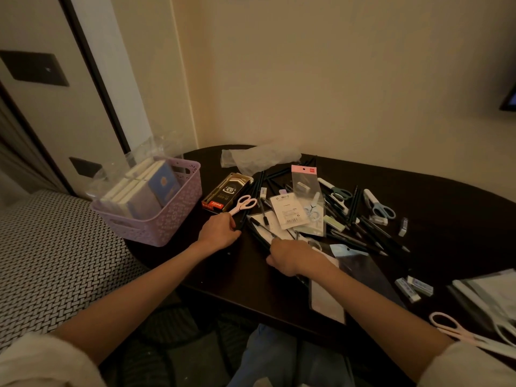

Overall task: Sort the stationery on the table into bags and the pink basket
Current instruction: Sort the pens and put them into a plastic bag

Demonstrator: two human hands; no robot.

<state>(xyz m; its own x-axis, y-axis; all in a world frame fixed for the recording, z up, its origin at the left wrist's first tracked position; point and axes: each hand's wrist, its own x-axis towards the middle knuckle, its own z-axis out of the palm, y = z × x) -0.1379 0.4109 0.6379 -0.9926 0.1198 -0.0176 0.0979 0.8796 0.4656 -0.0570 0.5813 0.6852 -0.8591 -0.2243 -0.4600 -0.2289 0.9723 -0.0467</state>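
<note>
We had our left hand [219,231] pinching the pink scissors [242,205] by the blade end, while our right hand [287,256] curled round dark pens [261,237] beside the pink basket [156,216].

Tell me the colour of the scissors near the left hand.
Pale pink scissors, seen in the head view.

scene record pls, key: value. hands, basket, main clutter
left hand: grips dark pens beside pink scissors
right hand: grips dark pens at table front
basket: table's left edge, holds upright notebooks
pen box: right of basket
blue scissors: right side of pile
erasers: loose, front right
table: dark, littered
</note>
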